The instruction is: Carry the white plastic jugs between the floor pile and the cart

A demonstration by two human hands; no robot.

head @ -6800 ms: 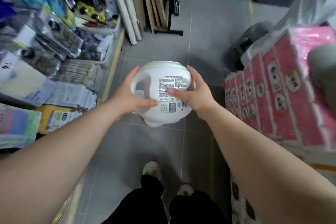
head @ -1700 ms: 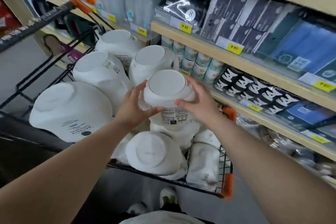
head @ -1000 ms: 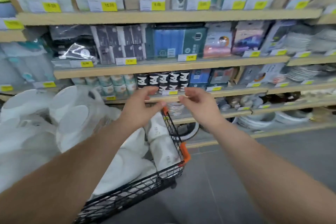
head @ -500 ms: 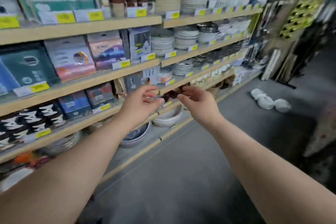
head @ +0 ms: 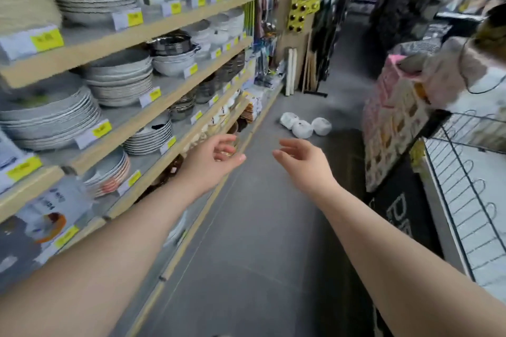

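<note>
**Both hands empty in crockery aisle**

Left hand (head: 216,157) and right hand (head: 299,163) hover mid-frame, fingers loosely spread, holding nothing. Three white jugs (head: 305,125) lie on the floor (head: 260,227) beyond them, well apart. Yellow shelf price tags (head: 101,128) at left are blurred, unreadable.

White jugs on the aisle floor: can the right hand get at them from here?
Probably not yet. The three white plastic jugs lie well ahead of the open right hand, out of arm's reach. The grey floor between looks unobstructed.
</note>
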